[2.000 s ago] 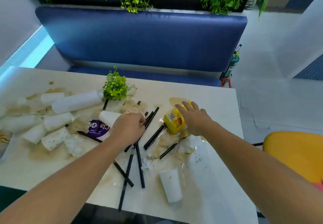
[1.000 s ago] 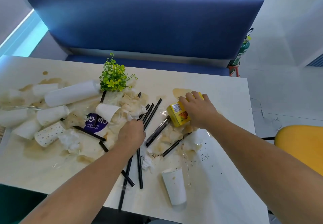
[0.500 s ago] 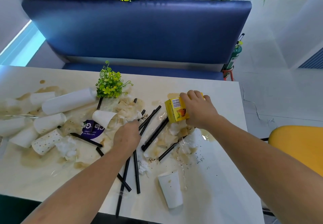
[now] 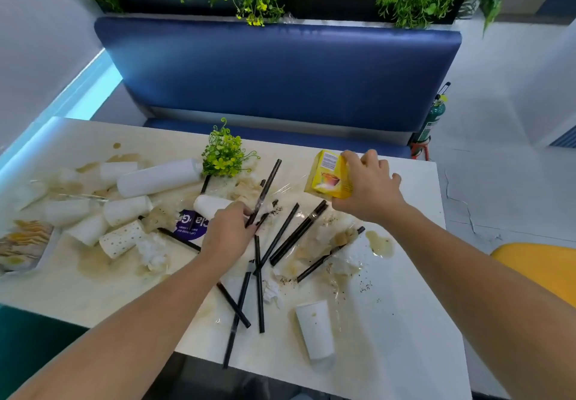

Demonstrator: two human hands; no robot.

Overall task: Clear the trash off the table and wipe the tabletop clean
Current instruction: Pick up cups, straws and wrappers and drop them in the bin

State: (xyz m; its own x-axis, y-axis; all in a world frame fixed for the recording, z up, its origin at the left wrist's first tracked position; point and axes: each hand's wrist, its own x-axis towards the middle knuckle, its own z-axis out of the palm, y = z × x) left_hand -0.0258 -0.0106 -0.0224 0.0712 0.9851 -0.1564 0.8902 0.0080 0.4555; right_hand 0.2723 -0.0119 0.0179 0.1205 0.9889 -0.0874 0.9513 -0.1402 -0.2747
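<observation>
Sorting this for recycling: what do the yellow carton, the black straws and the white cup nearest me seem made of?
The yellow carton: printed glossy paperboard, judging by folded edges and barcode. The black straws: probably smooth plastic, thin shiny rigid tubes. The white cup: likely matte paper, stained brown.

1. Bright, even daylight. A pale cyan glow comes from the window strip (image 4: 79, 94) at the upper left.
2. Shadows are soft and faint. The white table (image 4: 405, 331) shows mild glare along its far left edge.
3. Wide-angle distortion bends and stretches the edges. Fine detail is slightly soft throughout.
</observation>
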